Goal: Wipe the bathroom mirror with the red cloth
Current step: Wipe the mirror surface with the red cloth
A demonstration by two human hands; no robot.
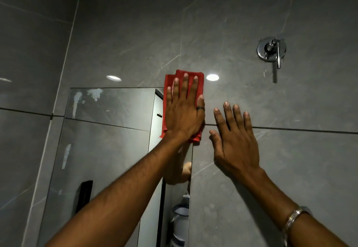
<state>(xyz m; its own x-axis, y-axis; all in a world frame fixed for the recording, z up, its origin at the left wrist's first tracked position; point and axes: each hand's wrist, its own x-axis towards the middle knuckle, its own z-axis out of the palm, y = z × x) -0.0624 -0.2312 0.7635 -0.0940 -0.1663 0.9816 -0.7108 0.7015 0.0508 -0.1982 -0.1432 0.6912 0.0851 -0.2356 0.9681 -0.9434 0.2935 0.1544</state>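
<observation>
The mirror point(108, 140) is a tall frameless pane on the grey tiled wall, left of centre, with white smears near its top left corner and left edge. My left hand point(185, 111) lies flat on the folded red cloth point(199, 81), pressing it against the mirror's top right corner; the cloth's upper part overlaps the wall tile above. My right hand point(235, 140) rests flat and open on the wall tile just right of the mirror, holding nothing. A bracelet sits on the right wrist.
A chrome wall valve point(271, 50) with a lever hangs at the upper right. The side wall meets this wall at the left. The mirror reflects a black fixture point(84, 196) and a white rack point(181, 217) with items.
</observation>
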